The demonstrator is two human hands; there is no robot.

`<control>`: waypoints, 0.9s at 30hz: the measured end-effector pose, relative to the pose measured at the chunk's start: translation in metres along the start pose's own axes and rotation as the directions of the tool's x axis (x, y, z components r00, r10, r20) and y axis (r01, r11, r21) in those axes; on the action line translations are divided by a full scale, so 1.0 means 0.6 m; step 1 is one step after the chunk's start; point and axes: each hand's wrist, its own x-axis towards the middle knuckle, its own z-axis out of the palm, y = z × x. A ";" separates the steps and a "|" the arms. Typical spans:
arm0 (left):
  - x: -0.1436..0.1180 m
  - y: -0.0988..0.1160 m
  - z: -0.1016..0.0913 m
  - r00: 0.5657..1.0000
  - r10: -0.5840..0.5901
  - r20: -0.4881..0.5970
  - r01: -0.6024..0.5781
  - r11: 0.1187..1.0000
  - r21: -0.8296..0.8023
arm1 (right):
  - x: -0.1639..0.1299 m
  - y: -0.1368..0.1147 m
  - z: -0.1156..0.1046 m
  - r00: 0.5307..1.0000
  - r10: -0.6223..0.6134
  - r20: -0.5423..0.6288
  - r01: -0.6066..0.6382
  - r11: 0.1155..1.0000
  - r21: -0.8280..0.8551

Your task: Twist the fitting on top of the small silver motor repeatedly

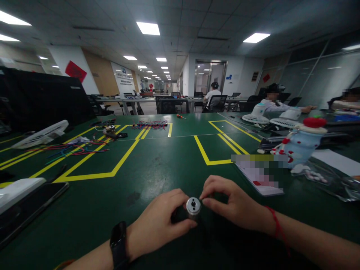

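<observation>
Two hands (160, 223) (230, 204), round metal motor (193, 207), green matte table (157, 165)

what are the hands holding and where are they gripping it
The left hand grips a small silver cylindrical metal motor around its body, end face towards the camera. The right hand pinches at its top edge with thumb and forefinger; any smaller part there cannot be told.

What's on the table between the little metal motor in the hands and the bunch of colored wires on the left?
Nothing but bare green table and a yellow tape line between the motor and the wires, in the head view.
</observation>
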 end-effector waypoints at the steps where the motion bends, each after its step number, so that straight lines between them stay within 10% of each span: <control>1: 0.000 0.000 -0.001 1.000 -0.001 0.000 0.001 1.000 -0.001 | -0.005 0.006 -0.003 0.997 0.005 0.078 -0.003 0.999 -0.034; 8: -0.001 0.000 -0.002 1.000 -0.018 0.017 0.018 1.000 -0.001 | -0.020 0.017 -0.003 0.975 -0.012 0.223 0.046 0.988 -0.149; 14: 0.001 0.000 -0.002 1.000 -0.009 0.014 0.009 1.000 0.001 | 0.001 0.051 -0.021 0.924 0.378 -0.057 -0.345 0.887 0.307; 19: 0.001 -0.003 -0.002 1.000 0.003 0.015 -0.003 1.000 -0.014 | 0.012 0.102 -0.022 0.822 0.538 -0.184 -0.370 0.751 0.547; 23: -0.001 -0.005 0.001 1.000 -0.005 0.015 0.005 1.000 -0.010 | 0.008 0.090 -0.022 0.838 0.521 -0.165 -0.388 0.780 0.491; 27: -0.001 -0.003 0.000 1.000 -0.014 0.017 0.014 1.000 0.000 | -0.001 0.050 -0.024 0.966 0.241 0.094 -0.254 0.955 0.154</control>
